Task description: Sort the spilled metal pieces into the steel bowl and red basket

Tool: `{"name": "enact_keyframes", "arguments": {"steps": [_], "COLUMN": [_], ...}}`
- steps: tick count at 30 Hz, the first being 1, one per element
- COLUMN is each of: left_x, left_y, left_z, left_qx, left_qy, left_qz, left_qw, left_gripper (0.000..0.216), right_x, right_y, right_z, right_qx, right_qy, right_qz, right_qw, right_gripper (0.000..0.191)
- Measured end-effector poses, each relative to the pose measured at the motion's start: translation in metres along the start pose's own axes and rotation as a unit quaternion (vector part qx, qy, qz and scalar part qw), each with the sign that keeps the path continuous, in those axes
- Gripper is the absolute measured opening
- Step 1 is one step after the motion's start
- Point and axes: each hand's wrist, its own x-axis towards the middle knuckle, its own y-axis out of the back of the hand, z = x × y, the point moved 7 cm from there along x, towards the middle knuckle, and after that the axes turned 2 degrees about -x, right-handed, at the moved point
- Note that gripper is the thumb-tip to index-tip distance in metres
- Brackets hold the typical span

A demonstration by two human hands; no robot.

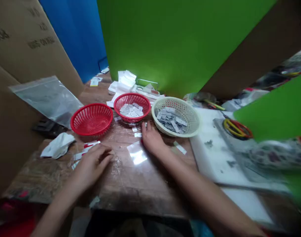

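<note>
My left hand rests over the left side of the table, fingers loosely bent and thumb apart, with nothing visible in it. Beside it lie several small packets with white and red labels. My right hand reaches between two baskets, fingers stretched down to the tabletop by a small pale piece. Left of that hand lie small white-and-grey pieces and a clear plastic bag. A red basket holds white pieces; a cream basket holds grey flat pieces.
Another red basket stands at left, by a large clear bag and crumpled white paper. White papers lie behind. To the right are a white foam board and yellow-and-red-handled tools. Cardboard and a green panel border the table.
</note>
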Motion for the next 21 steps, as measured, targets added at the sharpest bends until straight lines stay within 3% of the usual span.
{"name": "enact_keyframes", "arguments": {"steps": [5, 9, 11, 13, 15, 16, 18, 21], "left_x": [0.0, 0.006, 0.011, 0.016, 0.02, 0.022, 0.023, 0.027], "left_y": [-0.022, -0.025, -0.026, -0.034, -0.052, -0.062, -0.078, -0.09], "left_z": [0.015, 0.021, 0.025, 0.029, 0.032, 0.032, 0.031, 0.028], "left_qx": [-0.026, -0.066, -0.104, -0.165, -0.271, -0.327, -0.414, -0.478], "left_qy": [-0.018, -0.001, 0.026, 0.053, 0.098, 0.127, 0.181, 0.232], "left_qz": [-0.044, -0.003, 0.022, 0.004, -0.059, -0.089, -0.116, -0.095], "left_qw": [0.999, 0.998, 0.994, 0.985, 0.956, 0.932, 0.884, 0.842], "left_gripper": [0.024, 0.025, 0.034, 0.04, 0.031, 0.022, 0.017, 0.017], "right_x": [0.012, -0.007, -0.025, -0.042, -0.051, -0.053, -0.049, -0.038], "right_y": [0.008, 0.036, 0.051, 0.057, 0.05, 0.044, 0.031, 0.016], "right_z": [0.007, 0.002, -0.009, -0.018, -0.022, -0.02, -0.006, 0.016], "right_qx": [0.018, 0.058, 0.171, 0.346, 0.48, 0.502, 0.472, 0.374], "right_qy": [0.03, 0.05, 0.061, 0.067, 0.063, 0.05, -0.001, -0.062], "right_qz": [-0.007, 0.014, 0.039, 0.042, 0.016, 0.01, 0.03, 0.074], "right_qw": [0.999, 0.997, 0.983, 0.935, 0.875, 0.863, 0.881, 0.922], "right_gripper": [0.047, 0.046, 0.045, 0.037, 0.026, 0.022, 0.018, 0.015]}}
